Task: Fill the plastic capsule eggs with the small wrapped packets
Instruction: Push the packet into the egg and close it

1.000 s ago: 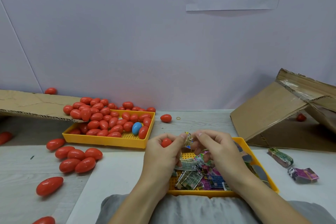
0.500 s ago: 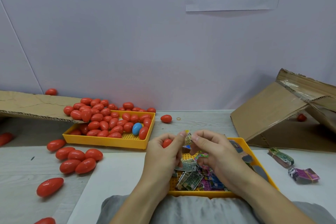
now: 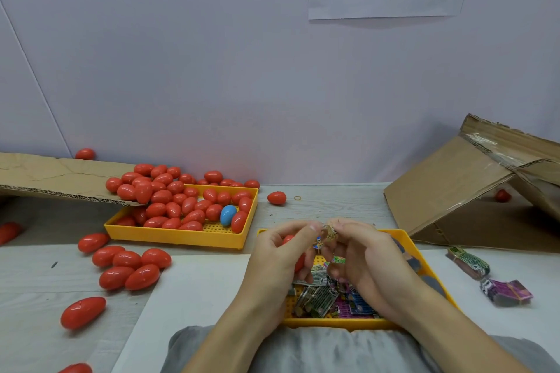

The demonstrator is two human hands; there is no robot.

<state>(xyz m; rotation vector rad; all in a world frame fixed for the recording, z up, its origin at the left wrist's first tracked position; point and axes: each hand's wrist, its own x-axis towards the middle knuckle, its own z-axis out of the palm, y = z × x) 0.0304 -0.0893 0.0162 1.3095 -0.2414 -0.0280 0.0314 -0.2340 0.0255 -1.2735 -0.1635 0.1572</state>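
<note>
While both hands meet over the near yellow tray (image 3: 424,260), the head view shows the left hand (image 3: 272,263) curled round a red capsule egg (image 3: 298,262), of which only slivers show between palm and fingers, so I cannot tell whether it is a half or a whole shell, nor which way its long axis runs. The right hand (image 3: 369,260) pinches a small wrapped packet (image 3: 328,233) between thumb and forefinger, and the left forefinger tip touches the same packet from the other side. The packet sits at the fingertips of both hands, just above and to the right of the held egg. By my reading, the coming move turns on this: the packet must travel down and leftward into the egg, and the right hand carries it. More packets (image 3: 321,297) lie in the tray below the right fingers. Finished or spare eggs (image 3: 181,203) fill the far tray (image 3: 181,239), well left of the left fingers.
</note>
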